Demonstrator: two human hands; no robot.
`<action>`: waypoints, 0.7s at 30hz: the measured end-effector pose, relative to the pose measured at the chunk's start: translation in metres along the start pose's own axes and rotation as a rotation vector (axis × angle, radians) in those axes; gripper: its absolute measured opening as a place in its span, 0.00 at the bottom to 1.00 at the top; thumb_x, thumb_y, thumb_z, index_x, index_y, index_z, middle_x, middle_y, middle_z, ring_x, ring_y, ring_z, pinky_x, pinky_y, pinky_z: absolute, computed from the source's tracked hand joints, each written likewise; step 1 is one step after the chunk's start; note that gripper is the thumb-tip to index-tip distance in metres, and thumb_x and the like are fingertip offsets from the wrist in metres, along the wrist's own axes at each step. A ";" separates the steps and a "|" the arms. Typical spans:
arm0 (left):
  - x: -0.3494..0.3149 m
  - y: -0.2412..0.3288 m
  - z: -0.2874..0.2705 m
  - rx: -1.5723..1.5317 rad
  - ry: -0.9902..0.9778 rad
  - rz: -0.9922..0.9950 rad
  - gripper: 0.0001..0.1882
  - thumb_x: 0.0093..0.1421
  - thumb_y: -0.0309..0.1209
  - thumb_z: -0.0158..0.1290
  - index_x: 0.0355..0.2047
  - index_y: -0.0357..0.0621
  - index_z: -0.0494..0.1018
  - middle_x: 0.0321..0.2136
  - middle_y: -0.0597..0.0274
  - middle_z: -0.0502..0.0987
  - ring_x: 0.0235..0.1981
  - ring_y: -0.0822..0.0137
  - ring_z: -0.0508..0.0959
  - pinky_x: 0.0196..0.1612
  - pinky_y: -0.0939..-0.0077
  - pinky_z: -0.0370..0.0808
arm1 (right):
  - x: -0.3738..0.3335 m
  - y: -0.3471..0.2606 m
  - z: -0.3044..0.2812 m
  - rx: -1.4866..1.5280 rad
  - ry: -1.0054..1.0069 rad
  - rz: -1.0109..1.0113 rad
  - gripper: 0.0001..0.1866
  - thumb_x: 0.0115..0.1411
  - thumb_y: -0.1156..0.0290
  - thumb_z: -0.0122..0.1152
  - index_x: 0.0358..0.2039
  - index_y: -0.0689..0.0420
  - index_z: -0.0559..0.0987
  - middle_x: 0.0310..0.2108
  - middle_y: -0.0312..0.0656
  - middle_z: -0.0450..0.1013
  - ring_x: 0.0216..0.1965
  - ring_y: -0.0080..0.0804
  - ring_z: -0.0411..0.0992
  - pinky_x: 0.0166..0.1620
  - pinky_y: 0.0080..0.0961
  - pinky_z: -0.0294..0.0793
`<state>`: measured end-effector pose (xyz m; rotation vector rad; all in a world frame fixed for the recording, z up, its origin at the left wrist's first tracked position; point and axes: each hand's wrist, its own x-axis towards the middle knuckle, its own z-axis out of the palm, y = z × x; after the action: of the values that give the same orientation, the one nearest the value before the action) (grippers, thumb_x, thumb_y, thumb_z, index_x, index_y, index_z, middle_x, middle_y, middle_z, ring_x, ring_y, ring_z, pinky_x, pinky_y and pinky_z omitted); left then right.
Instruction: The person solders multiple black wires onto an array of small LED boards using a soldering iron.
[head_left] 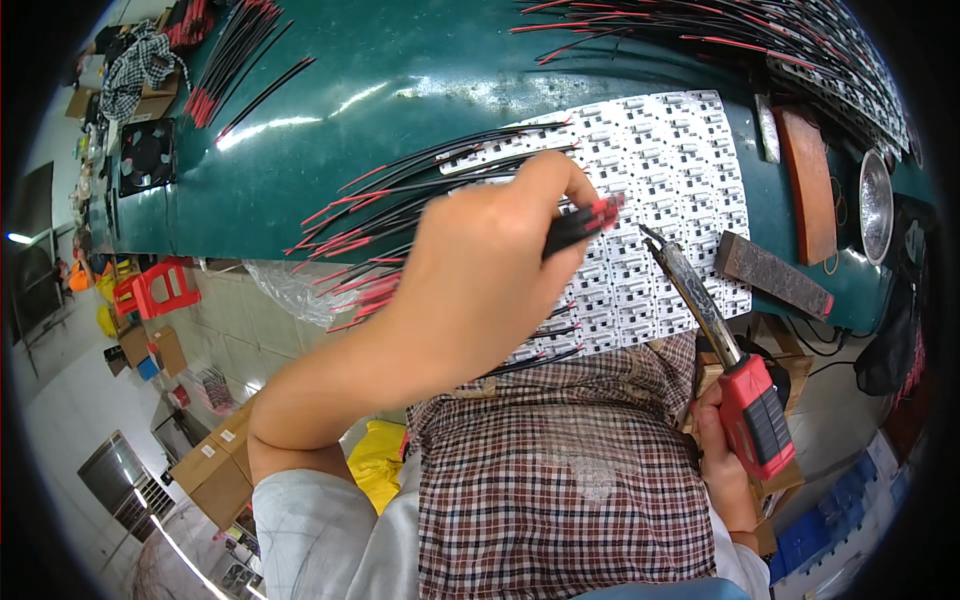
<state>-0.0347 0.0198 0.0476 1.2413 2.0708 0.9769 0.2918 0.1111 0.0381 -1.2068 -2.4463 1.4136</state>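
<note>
My left hand (485,250) is over the white circuit board panel (735,185), closed around a bundle of black wires (575,228) with red ends. Part of the panel lies hidden under that hand. My right hand (713,430) grips a soldering iron (757,415) by its red and black handle, low at the panel's right. The iron's dark tip points up and left, over the panel, close to the bundle's red ends. Several black and red wires (375,195) extend leftward from the panel's left part, past the table edge.
On the green table (350,60), loose wires (235,60) lie at the far left and more wires (700,22) at the far right. Right of the panel are a dark block (775,272), a brown wooden board (805,185) and a metal bowl (876,205). A black fan (147,157) stands left.
</note>
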 end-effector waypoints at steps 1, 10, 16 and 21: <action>-0.003 0.001 0.001 0.038 -0.070 -0.021 0.10 0.60 0.25 0.61 0.40 0.40 0.72 0.20 0.59 0.78 0.18 0.70 0.78 0.23 0.76 0.71 | -0.002 0.001 0.001 0.002 -0.002 -0.002 0.09 0.50 0.73 0.68 0.33 0.59 0.81 0.29 0.44 0.77 0.31 0.46 0.77 0.36 0.37 0.75; -0.012 -0.008 0.030 0.235 0.082 0.068 0.12 0.52 0.31 0.66 0.26 0.40 0.74 0.19 0.56 0.75 0.18 0.56 0.76 0.23 0.65 0.71 | 0.015 -0.015 0.007 -0.052 0.008 -0.268 0.15 0.48 0.72 0.69 0.37 0.63 0.79 0.32 0.50 0.76 0.30 0.50 0.77 0.36 0.36 0.77; -0.013 -0.010 0.035 0.247 0.108 0.083 0.11 0.50 0.29 0.66 0.27 0.40 0.74 0.20 0.56 0.75 0.20 0.55 0.77 0.25 0.64 0.72 | 0.025 -0.020 0.007 -0.026 -0.017 -0.258 0.15 0.45 0.77 0.68 0.36 0.64 0.79 0.30 0.49 0.76 0.28 0.46 0.76 0.33 0.31 0.76; -0.014 -0.010 0.036 0.255 0.104 0.086 0.11 0.49 0.28 0.65 0.26 0.40 0.73 0.20 0.56 0.75 0.21 0.55 0.77 0.25 0.64 0.72 | 0.026 -0.019 0.007 -0.018 -0.031 -0.245 0.15 0.44 0.78 0.68 0.35 0.64 0.79 0.29 0.49 0.76 0.26 0.45 0.76 0.32 0.30 0.75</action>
<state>-0.0075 0.0155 0.0189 1.4448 2.2961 0.8505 0.2593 0.1182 0.0405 -0.8564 -2.5273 1.3527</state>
